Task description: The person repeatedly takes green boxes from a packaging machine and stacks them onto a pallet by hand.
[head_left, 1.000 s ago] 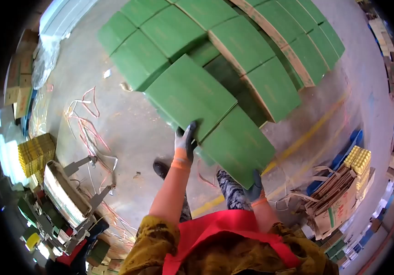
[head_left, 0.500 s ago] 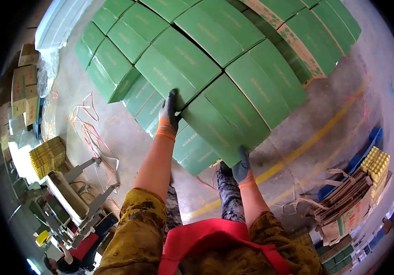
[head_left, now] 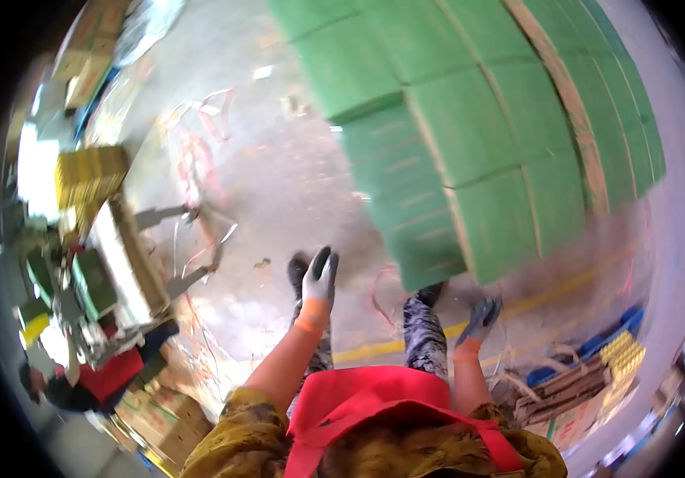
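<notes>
Neither hand touches a box. My left hand (head_left: 321, 279), in a grey and black glove with an orange cuff, is held over the floor with its fingers apart and nothing in them. To the right, my right hand (head_left: 481, 318) hangs near the front of the stack, empty, its gloved fingers slightly bent and apart. Ahead, green boxes (head_left: 470, 119) stand side by side in a large stack. Lower green boxes (head_left: 406, 191) show their tops along its left front side.
Pink and white straps (head_left: 199, 151) lie on the floor at the left. A machine (head_left: 131, 259) stands there, with a person (head_left: 95, 382) beside it. Yellow trays (head_left: 91, 175) are stacked behind. Flattened cardboard (head_left: 557, 390) and yellow egg trays (head_left: 623, 362) lie at the right.
Both hands have let go of the green boxes and drawn back from them. The two front boxes now sit flush in the stack's row. The view has turned left.
</notes>
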Demonstrator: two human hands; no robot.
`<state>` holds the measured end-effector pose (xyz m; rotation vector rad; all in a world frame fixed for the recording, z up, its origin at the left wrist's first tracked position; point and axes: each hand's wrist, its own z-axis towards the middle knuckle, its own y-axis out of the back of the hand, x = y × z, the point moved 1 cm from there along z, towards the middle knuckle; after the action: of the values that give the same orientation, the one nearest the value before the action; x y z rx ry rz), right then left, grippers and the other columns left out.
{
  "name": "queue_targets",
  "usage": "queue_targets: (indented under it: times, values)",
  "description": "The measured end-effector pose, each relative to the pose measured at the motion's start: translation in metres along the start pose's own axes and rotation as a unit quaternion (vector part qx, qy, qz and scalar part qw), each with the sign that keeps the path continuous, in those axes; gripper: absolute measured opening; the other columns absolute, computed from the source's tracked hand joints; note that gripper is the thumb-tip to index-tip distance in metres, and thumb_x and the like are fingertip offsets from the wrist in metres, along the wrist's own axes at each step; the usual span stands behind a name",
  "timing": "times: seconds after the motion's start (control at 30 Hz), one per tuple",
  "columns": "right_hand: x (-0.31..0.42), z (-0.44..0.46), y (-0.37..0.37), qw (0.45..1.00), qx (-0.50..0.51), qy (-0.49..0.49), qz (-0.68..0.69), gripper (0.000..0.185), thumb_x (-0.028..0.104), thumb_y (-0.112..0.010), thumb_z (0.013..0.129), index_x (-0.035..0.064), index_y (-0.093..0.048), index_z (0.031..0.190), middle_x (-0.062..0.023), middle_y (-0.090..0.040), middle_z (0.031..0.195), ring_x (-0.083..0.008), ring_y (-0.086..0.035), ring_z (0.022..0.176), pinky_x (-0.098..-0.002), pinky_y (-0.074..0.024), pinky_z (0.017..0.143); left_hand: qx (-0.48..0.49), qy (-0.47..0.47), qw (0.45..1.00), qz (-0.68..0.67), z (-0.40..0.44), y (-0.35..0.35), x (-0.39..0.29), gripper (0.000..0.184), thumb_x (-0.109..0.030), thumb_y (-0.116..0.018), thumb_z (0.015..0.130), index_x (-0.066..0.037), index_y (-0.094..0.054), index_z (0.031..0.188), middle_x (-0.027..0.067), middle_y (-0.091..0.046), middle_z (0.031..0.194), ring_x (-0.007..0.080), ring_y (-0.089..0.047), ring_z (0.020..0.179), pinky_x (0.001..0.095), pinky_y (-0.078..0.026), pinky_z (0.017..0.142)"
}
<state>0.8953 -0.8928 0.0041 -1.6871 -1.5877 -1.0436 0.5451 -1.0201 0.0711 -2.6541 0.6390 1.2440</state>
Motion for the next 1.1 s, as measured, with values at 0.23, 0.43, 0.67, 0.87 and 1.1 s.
queue_targets:
  times: [0.23, 0.43, 0.67, 0.87, 1.1]
  values:
    - [0.016, -0.16, -0.23, 0.97, 0.201, -0.129, -0.042, 0.064, 0.03, -0.055, 0.092, 0.0198, -0.023, 0.146, -0.0059, -0.036, 0.142, -0.025, -0.037, 0.129, -0.0464, -0.0301, 0.106, -0.407, -0.135, 0.888, -0.166, -0.071, 0.338, -0.098, 0.033, -0.034, -0.051, 0.096, -0.005, -0.065, 0.102, 0.0052, -0.066, 0.085, 0.0131, -0.061, 0.075, 0.0278, -0.05, 0.071]
    - [0.044, -0.314, -0.427, 0.904, 0.399, -0.123, -0.086, 0.062, 0.033, -0.051, 0.094, 0.0202, -0.02, 0.146, -0.0084, -0.029, 0.146, -0.0307, -0.033, 0.131, -0.0479, -0.0301, 0.105, -0.532, -0.192, 0.783, -0.258, -0.08, 0.543, -0.173, 0.028, -0.036, -0.054, 0.094, -0.01, -0.062, 0.103, -0.0006, -0.061, 0.086, 0.0101, -0.056, 0.072, 0.0255, -0.047, 0.067]
    - [0.064, -0.44, -0.54, 0.829, 0.529, -0.143, -0.108, 0.073, 0.035, -0.055, 0.092, 0.016, -0.012, 0.148, -0.0098, -0.028, 0.143, -0.0263, -0.035, 0.129, -0.0445, -0.0336, 0.105, -0.468, -0.121, 0.769, -0.418, -0.027, 0.63, -0.194, 0.076, -0.061, -0.058, 0.082, -0.007, -0.041, 0.133, 0.0053, -0.054, 0.118, 0.0208, -0.055, 0.102, 0.0336, -0.041, 0.092]
    - [0.078, -0.495, -0.578, 0.795, 0.572, -0.124, -0.161, 0.08, 0.036, -0.057, 0.09, 0.0136, -0.006, 0.149, -0.0119, -0.025, 0.148, -0.0247, -0.036, 0.13, -0.0398, -0.0355, 0.103, -0.364, -0.063, 0.804, -0.467, -0.005, 0.65, -0.218, 0.076, -0.072, -0.053, 0.077, -0.012, -0.052, 0.123, 0.002, -0.056, 0.11, 0.0146, -0.054, 0.091, 0.0286, -0.047, 0.08]
    - [0.107, -0.509, -0.589, 0.766, 0.601, -0.147, -0.174, 0.093, 0.027, -0.07, 0.081, 0.0071, -0.009, 0.147, -0.0132, -0.043, 0.134, -0.0187, -0.047, 0.118, -0.0347, -0.0444, 0.091, -0.27, 0.015, 0.804, -0.529, -0.006, 0.619, -0.277, 0.062, -0.067, -0.06, 0.073, -0.017, -0.062, 0.111, 0.0032, -0.062, 0.114, 0.0239, -0.058, 0.101, 0.0431, -0.049, 0.084]
